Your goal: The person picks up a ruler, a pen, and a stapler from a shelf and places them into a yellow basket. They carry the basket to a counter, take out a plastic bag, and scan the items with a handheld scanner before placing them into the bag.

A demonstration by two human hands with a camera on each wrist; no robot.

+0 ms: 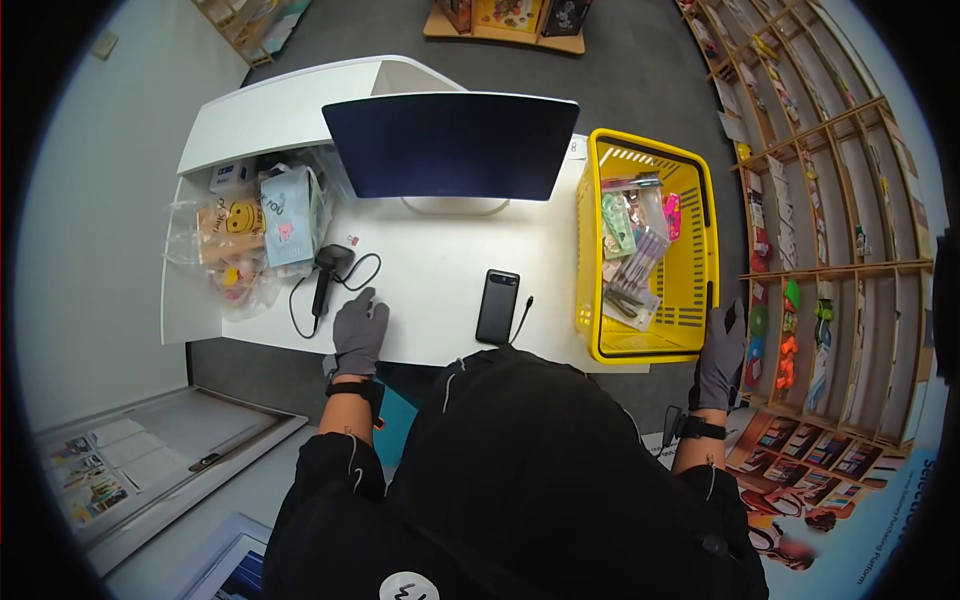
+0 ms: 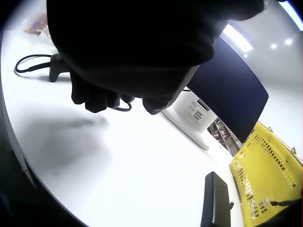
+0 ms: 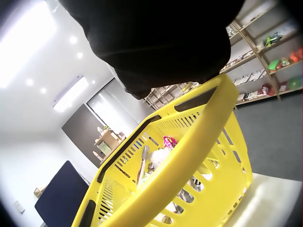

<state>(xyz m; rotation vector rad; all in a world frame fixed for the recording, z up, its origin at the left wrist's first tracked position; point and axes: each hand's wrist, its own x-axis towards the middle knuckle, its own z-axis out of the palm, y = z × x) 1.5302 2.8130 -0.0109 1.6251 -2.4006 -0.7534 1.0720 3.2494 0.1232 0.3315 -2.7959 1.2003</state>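
Note:
My left hand (image 1: pixel 360 335), in a grey glove, hovers over the white desk's near-left part with fingers loosely spread. Just beyond it sits a black handheld scanner (image 1: pixel 325 280) with a looped cable; in the left wrist view part of the scanner (image 2: pixel 57 67) shows beside the dark hand (image 2: pixel 137 56). My right hand (image 1: pixel 722 350), also gloved, is at the near-right corner of a yellow shopping basket (image 1: pixel 690 345), its fingers extending along the outer side. In the right wrist view that hand (image 3: pixel 156 42) overlaps the basket's rim (image 3: pixel 208 127). Packaged small goods (image 1: pixel 640 235) lie inside the basket.
A monitor (image 1: pixel 450 145) stands mid-desk. A black power bank (image 1: pixel 497 307) with a short cable lies before it. Plastic bags (image 1: pixel 235 235) and a light-blue bag (image 1: pixel 290 215) fill the desk's left nook. Wooden shelves (image 1: pixel 810 270) line the right side.

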